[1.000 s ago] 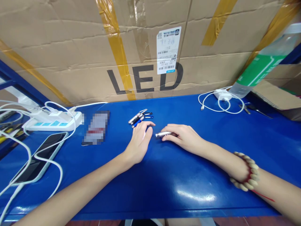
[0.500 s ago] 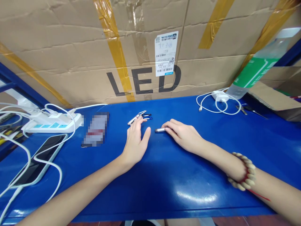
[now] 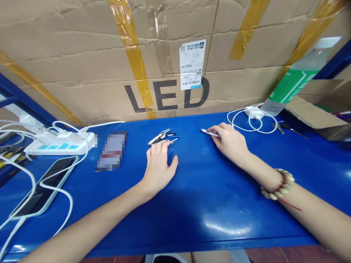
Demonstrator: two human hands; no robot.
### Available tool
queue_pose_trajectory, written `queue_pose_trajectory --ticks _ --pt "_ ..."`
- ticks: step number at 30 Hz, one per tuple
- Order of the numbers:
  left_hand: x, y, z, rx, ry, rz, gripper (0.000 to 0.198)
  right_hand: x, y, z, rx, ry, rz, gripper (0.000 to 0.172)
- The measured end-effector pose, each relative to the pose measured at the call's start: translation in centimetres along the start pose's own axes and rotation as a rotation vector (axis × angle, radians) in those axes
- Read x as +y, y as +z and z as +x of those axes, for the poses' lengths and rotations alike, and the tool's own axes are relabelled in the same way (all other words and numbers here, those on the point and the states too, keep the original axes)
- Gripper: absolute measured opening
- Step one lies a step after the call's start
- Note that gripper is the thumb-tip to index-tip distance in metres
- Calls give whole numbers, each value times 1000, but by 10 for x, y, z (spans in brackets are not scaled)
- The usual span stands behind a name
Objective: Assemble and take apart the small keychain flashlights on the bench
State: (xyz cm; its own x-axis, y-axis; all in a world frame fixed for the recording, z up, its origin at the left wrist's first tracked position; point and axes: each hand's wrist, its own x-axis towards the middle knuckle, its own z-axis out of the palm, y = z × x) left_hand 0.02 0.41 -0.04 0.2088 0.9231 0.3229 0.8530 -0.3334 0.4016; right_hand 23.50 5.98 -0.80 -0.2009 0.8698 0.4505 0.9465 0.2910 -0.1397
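My left hand (image 3: 159, 162) lies flat on the blue table (image 3: 208, 197), fingers stretched out, fingertips touching a small pile of pen-shaped torches (image 3: 161, 136) with clips. My right hand (image 3: 229, 140) rests further right and back, its fingertips pinched on one silver pen torch (image 3: 206, 132) that lies on the table. A bead bracelet (image 3: 277, 185) sits on my right wrist.
A large cardboard box marked LED (image 3: 167, 54) walls off the back. At left are a white power strip (image 3: 61, 143), white cables, a phone (image 3: 41, 190) and a blurred dark card (image 3: 112, 150). At right a white charger with cable (image 3: 253, 115), a plastic bottle (image 3: 296, 82) and keys (image 3: 279, 127).
My right hand has carried the silver pen torch from the table's middle to the right and back. My left hand has slid up onto the pile of torches.
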Motion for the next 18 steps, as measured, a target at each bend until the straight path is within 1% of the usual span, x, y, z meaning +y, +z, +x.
queue_pose_trajectory --ticks 3,5,7,10,11,13,15,18 --pt "0 0 0 6 -26 8 36 -4 0 0 34 -36 27 26" --pt "0 1 1 9 -26 14 37 -12 -2 -1 27 -77 86 24" --pt "0 1 0 20 -16 14 37 -24 -6 -3 -12 -150 164 22" --pt "0 0 0 39 -20 11 35 -44 -12 -7 -53 -304 275 22" --pt "0 0 0 44 -24 9 34 -49 -13 -9 -78 -358 315 22" --pt "-1 1 0 46 -32 1 33 -56 -14 -12 -139 -417 368 24" --pt "-3 2 1 34 -35 -20 33 -59 -14 -13 -184 -431 390 25" --pt "-5 3 2 20 -39 -75 33 -57 -13 -14 -190 -405 404 26"
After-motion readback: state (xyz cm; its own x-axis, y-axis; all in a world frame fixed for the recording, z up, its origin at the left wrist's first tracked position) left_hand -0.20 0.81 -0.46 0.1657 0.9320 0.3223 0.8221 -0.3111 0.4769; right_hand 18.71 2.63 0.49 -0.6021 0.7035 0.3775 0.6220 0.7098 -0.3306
